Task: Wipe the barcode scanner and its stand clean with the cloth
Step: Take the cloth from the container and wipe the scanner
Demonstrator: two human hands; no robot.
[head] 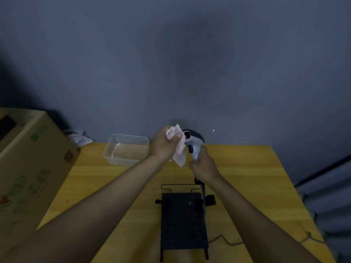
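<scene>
The grey barcode scanner (193,142) is held upright above the far part of the yellow table. My right hand (204,166) grips its handle from below. My left hand (165,146) is closed on a bunched pale pink cloth (179,152) and presses it against the scanner's head on its left side. Part of the cloth hangs down between my hands. The black stand (183,223) lies on the table nearer to me, under my right forearm, with its wire bracket toward the far end.
A clear plastic tub (126,151) with some water stands at the table's far left. A large cardboard box (28,168) sits beyond the table's left edge. A thin cable (226,241) trails across the near right of the yellow table (247,177). A wall rises behind.
</scene>
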